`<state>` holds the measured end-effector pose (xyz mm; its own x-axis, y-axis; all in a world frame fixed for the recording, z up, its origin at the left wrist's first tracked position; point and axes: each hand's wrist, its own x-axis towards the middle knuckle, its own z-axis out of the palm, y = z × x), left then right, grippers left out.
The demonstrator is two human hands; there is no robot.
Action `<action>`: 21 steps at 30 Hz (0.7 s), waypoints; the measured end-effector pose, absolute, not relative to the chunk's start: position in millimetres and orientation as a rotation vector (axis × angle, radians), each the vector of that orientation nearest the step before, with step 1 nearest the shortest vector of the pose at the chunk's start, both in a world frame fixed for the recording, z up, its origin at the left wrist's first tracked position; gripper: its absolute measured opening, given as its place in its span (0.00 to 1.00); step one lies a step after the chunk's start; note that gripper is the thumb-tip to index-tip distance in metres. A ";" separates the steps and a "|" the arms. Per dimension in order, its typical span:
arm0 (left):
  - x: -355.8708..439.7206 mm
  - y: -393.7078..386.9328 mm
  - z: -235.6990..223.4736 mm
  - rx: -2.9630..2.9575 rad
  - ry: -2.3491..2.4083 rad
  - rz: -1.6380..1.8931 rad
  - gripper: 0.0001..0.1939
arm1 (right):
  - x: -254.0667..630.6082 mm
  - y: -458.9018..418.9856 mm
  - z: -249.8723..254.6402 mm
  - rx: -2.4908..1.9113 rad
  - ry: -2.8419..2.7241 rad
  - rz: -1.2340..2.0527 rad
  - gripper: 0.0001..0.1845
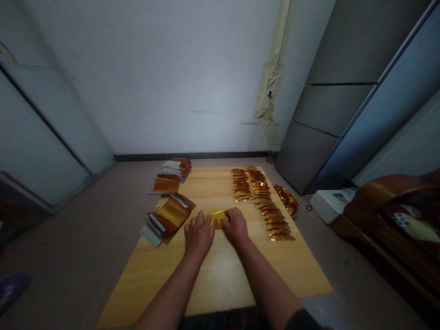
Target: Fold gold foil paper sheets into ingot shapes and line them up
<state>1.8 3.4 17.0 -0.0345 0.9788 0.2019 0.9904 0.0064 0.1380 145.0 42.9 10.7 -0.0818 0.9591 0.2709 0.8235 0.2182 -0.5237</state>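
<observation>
Filling the lower middle, the table (220,270) bears two rows (264,203) of folded gold pieces on the right, and a near stack (173,215) of loose sheets on the left. Between them, the left hand (199,233) lies over one end of a gold sheet (217,219); whether it pinches or only presses, I cannot tell. The right hand (236,225) holds the other end between thumb and fingers. Folding or shaping seems in hand, and the next move likely calls for even pressure from both sides. The sheet's long axis runs left to right, one end toward each hand.
</observation>
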 end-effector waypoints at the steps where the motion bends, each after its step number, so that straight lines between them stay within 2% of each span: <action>1: 1.6 3.3 17.2 -2.151 -2.191 -0.379 0.21 | 145.3 40.6 10.1 -1.585 -1.924 0.326 0.10; 5: 1.6 3.2 18.3 -2.148 -2.207 -0.376 0.21 | 142.3 34.2 10.7 -1.510 -1.935 0.373 0.24; 9: 1.6 3.2 18.2 -2.158 -2.208 -0.389 0.21 | 140.5 34.2 9.9 -1.550 -1.963 0.398 0.30; 21: 0.1 4.9 14.4 -2.143 -2.212 -0.378 0.20 | 141.3 34.1 13.7 -1.570 -1.923 0.459 0.28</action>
